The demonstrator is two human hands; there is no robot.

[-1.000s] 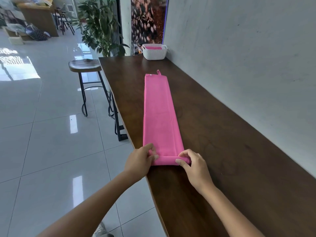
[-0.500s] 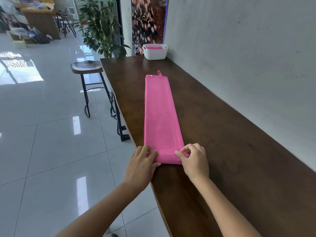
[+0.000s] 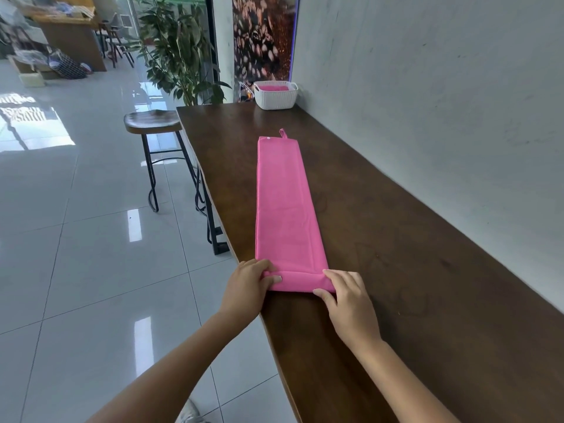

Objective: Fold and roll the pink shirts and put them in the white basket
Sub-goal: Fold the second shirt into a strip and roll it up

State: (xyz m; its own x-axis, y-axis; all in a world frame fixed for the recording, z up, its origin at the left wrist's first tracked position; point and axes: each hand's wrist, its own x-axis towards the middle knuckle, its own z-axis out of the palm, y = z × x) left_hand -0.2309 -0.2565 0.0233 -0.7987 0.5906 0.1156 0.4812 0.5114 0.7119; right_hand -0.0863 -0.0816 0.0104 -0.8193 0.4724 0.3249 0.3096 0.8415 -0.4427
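Hands at near table (image 3: 396, 245) edge: left hand (image 3: 247, 288) and right hand (image 3: 348, 300) pinch rolled near end of pink shirt (image 3: 283, 209), a long folded strip. Far end: white basket (image 3: 275, 97) holding pink cloth (image 3: 273, 87).

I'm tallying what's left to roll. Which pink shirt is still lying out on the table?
The long folded pink shirt held at its near end by both hands, left hand and right hand. The other pink fabric already sits inside the white basket.
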